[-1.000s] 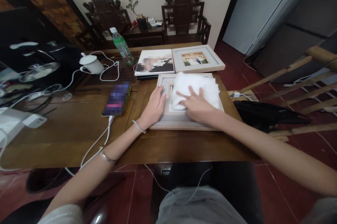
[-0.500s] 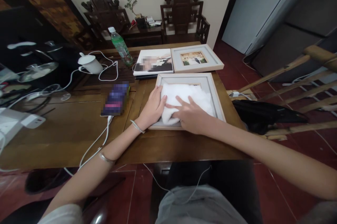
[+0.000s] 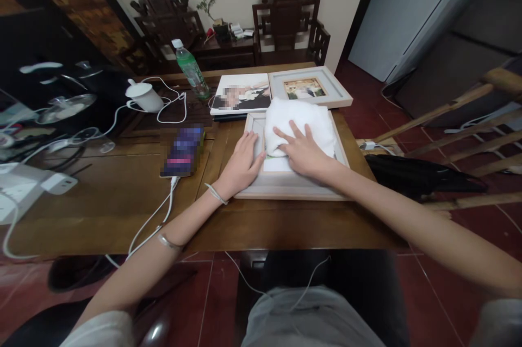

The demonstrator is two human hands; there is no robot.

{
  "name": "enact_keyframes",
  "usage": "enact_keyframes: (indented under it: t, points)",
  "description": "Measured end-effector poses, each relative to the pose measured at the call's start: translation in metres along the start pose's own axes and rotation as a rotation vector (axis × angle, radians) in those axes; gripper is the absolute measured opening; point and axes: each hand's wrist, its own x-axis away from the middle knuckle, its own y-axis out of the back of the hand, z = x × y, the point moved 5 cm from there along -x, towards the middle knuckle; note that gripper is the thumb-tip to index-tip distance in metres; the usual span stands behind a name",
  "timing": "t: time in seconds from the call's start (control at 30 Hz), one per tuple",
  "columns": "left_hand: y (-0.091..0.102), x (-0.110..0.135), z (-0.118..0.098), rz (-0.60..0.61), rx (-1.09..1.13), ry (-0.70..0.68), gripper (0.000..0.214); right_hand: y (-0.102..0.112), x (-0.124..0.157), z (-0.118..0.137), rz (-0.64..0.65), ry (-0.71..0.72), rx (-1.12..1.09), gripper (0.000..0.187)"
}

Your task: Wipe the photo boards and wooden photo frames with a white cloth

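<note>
A light wooden picture frame (image 3: 293, 192) with a grey inner border lies flat on the table near its front edge. Spread over its middle and upper part is a folded white cloth (image 3: 304, 113), which hides most of the picture and reaches past the far rim. My right hand (image 3: 305, 154) presses flat on the cloth, fingers spread. Along the frame's left side rests my left hand (image 3: 243, 162), fingers stretched out over the rim and thumb pointing inward, steadying nothing else. A pale strip of the picture shows below the cloth.
Behind the frame lie a photo print (image 3: 241, 92) and a second framed picture (image 3: 312, 87). To the left are a phone (image 3: 182, 151) on a charging cable, a green bottle (image 3: 191, 70), a lidded white cup (image 3: 143, 95) and a power strip (image 3: 24, 189).
My right hand has slid the cloth away from me, towards the frame's far side, uncovering the lower part of the picture. My left hand stays on the left rim.
</note>
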Motion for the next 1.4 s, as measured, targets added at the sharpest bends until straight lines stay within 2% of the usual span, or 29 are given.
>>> enact_keyframes:
  t: [0.07,0.17,0.3,0.47,0.6,0.7,0.83,0.97,1.07,1.13,1.27,1.4]
  points:
    - [0.0,0.0,-0.001,0.004,-0.01,0.002,0.054,0.001,0.016,0.016,0.067,0.041,-0.049,0.054]
    - [0.001,-0.001,-0.002,0.02,-0.028,0.023,0.048,0.008,0.041,0.037,0.081,0.12,-0.069,0.051]
    - [0.0,-0.001,-0.002,0.036,-0.046,0.03,0.044,0.011,0.052,0.044,0.062,0.169,-0.058,0.051]
    - [0.0,0.0,-0.001,0.02,-0.04,0.008,0.042,0.005,0.023,0.012,0.064,0.107,-0.071,0.058]
    - [0.001,-0.001,0.0,0.044,-0.037,0.017,0.045,0.005,-0.005,-0.026,-0.019,0.029,-0.059,0.061]
    - [0.001,-0.001,0.0,0.046,-0.032,0.028,0.045,0.004,-0.014,-0.032,-0.02,0.013,-0.039,0.063]
    - [0.001,-0.001,-0.001,0.023,-0.027,0.021,0.047,0.009,-0.002,-0.004,0.072,0.019,-0.079,0.064]
    - [0.002,-0.001,-0.002,0.011,-0.006,0.03,0.05,0.028,0.037,0.039,0.239,0.134,-0.21,0.058]
    - [0.003,-0.001,-0.003,0.008,0.005,0.043,0.052,0.045,0.067,0.06,0.253,0.273,-0.287,0.049]
    - [0.003,-0.001,-0.003,0.005,0.008,0.049,0.054,0.049,0.077,0.064,0.236,0.309,-0.281,0.048]
    - [0.003,-0.001,-0.003,0.015,-0.003,0.042,0.052,0.036,0.066,0.045,0.181,0.257,-0.22,0.053]
    - [0.002,-0.001,-0.003,0.036,-0.012,0.046,0.05,0.016,0.032,-0.004,0.097,0.093,-0.096,0.059]
